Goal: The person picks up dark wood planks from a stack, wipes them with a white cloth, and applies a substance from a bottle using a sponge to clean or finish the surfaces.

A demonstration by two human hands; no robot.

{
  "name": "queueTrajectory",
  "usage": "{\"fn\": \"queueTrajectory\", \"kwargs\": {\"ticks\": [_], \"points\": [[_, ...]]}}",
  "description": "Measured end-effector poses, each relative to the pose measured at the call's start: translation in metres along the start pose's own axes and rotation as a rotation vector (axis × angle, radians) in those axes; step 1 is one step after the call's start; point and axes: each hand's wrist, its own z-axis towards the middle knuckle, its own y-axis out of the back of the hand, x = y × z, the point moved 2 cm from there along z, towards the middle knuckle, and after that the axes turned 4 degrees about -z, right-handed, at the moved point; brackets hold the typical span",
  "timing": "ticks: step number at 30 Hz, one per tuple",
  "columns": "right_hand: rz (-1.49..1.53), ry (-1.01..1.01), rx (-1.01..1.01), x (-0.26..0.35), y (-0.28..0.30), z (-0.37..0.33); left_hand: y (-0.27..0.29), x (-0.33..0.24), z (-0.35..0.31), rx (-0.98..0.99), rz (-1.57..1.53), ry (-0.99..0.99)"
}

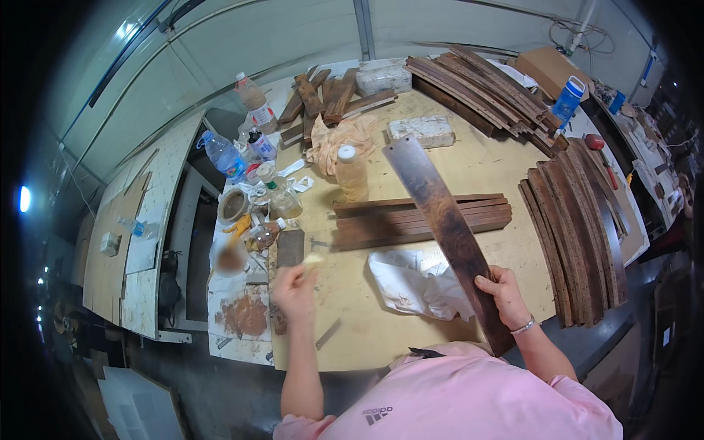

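My right hand (504, 295) grips a long dark-brown wooden board (440, 213) near its lower end, thumb across the face. The board leans up and away to the left, with small holes at its far end. To the left, my left hand (295, 291) is raised over the table edge, fingers pinched; a small pale blurred thing (314, 259) shows at the fingertips, its kind unclear. Just beyond that hand lies a dark grey rectangular block (291, 248). Behind the held board is a stack of brown wooden slats (403, 224). A crumpled white sheet (411, 282) lies beside the board.
Curved wooden slats (576, 235) are piled at the right, more (484, 92) at the back. A cloudy bottle (352, 174), a peach rag (337, 139) and a wrapped white block (422, 131) stand mid-table. Bottles, a jar (283, 198) and a round tin (233, 207) crowd the left.
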Motion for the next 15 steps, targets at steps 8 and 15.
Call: {"fn": "queueTrajectory", "kwargs": {"ticks": [8, 15], "points": [[-0.056, 0.014, 0.058, 0.005, 0.02, -0.021, -0.128, -0.09, 0.069, 0.062, -0.138, -0.272], [-0.121, 0.072, -0.03, -0.011, 0.046, -0.028, -0.166, -0.103, 0.049, 0.13, -0.032, -0.399]]}}
